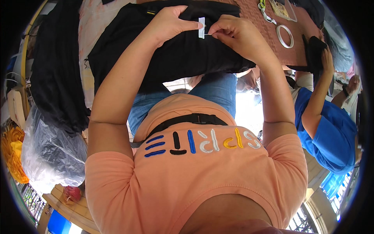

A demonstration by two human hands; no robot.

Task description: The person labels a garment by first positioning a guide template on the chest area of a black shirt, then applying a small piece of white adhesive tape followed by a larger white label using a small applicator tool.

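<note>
Black cloth (171, 50) lies spread over the work surface in front of me, with a narrow white strip (201, 33) standing out on it. The thumb of my left hand (165, 25) presses against the strip's left side. Its index finger is stretched away from the thumb, and the other fingers are mostly hidden. At the strip's right side, my right hand (239, 35) is closed in a pinch. A thin pale strand (208, 34) runs from its fingertips to the strip; whether it is thread or a needle is too small to tell. Small marks show on the strip.
At the back right, a white ring-shaped roll (285, 36) lies on a brownish-pink cloth (269, 48) by a yellow-green tool. More black cloth (54, 70) hangs at the left, above a clear plastic bag (52, 152). A person in blue (323, 128) handles black cloth at the right.
</note>
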